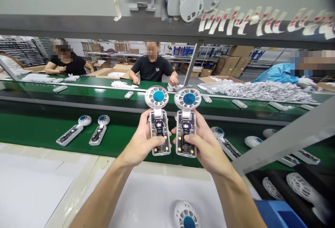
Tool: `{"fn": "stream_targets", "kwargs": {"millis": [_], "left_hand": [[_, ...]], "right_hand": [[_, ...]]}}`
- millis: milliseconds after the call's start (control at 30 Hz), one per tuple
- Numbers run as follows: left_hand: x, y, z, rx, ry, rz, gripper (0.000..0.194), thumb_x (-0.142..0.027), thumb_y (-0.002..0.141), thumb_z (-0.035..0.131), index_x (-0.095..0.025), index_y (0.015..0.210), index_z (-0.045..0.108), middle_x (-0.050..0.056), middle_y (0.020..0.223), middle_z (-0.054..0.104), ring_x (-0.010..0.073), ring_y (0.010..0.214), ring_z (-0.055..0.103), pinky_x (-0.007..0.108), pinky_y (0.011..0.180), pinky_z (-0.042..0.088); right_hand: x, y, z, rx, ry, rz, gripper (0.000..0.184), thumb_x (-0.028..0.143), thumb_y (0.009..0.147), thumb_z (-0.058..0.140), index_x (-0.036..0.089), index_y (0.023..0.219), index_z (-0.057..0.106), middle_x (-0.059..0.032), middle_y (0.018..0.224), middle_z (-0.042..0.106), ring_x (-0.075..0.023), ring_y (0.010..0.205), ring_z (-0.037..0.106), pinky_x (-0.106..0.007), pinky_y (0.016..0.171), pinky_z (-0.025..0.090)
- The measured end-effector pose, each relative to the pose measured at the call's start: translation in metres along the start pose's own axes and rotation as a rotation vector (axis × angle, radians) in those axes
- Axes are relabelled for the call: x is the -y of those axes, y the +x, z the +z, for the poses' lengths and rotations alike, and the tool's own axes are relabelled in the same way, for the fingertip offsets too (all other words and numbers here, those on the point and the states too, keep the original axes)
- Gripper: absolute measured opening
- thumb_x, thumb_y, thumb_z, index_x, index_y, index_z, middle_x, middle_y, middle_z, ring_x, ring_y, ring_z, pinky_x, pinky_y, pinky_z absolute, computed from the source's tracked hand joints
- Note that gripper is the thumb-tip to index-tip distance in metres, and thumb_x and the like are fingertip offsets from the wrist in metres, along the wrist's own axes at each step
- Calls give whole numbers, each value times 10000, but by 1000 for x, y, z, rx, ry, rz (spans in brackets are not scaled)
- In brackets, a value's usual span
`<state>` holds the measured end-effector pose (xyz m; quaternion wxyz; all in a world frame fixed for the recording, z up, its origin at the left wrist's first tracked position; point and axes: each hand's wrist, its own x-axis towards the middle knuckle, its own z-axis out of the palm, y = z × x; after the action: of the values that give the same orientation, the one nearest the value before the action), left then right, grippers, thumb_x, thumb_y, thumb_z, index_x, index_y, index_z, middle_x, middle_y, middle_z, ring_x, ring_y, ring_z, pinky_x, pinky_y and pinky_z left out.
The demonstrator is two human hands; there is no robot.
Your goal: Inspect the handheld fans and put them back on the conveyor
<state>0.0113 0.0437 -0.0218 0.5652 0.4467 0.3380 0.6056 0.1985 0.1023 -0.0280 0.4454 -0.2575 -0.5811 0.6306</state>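
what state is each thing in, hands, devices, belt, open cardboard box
Left hand: closed around left held device
Right hand: closed around right held device
Left held device: head up, display lit
Right held device: head up, display lit
Leftmost belt device: lying down
Second belt device: lying down
Green belt: running or stopped, cannot tell
Cardboard box: open

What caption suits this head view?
Left hand and right hand each hold a round-headed gadget upright beside a green conveyor belt.
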Motion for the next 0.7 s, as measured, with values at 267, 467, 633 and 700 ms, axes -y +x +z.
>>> {"fn": "stream_targets", "kwargs": {"millis": [267,467,633,700], "left_hand": [[2,2,-2,-25,8,11,796,-161,741,744,-280,1384,290,58,1137,618,192,792,698,347,673,599],[1,2,5,-21,-32,-32,745,-190,752,740,-249,1363,317,81,1143,623,187,750,696,333,632,585],[1,2,5,-59,-40,-26,761,-204,721,755,-267,1351,332,71,1148,616,168,690,684,344,609,588],[1,2,5,-55,-44,-26,760,-206,722,757,-261,1348,331,78,1153,620,185,720,695,343,610,589]], "right_hand": [[6,-1,-1,-24,16,32,930,164,742,694,342,1548,266,-46,1186,651,-188,885,681,-310,701,597],[5,-1,-1,-28,10,24,860,186,787,659,332,1544,280,-21,1037,680,-176,781,671,-318,664,586],[7,0,-1,-21,5,30,861,205,789,654,317,1549,264,-22,990,693,-187,772,672,-323,634,579],[8,0,-1,-22,5,35,864,205,779,650,312,1545,265,-22,984,692,-189,780,668,-325,638,579]]}}
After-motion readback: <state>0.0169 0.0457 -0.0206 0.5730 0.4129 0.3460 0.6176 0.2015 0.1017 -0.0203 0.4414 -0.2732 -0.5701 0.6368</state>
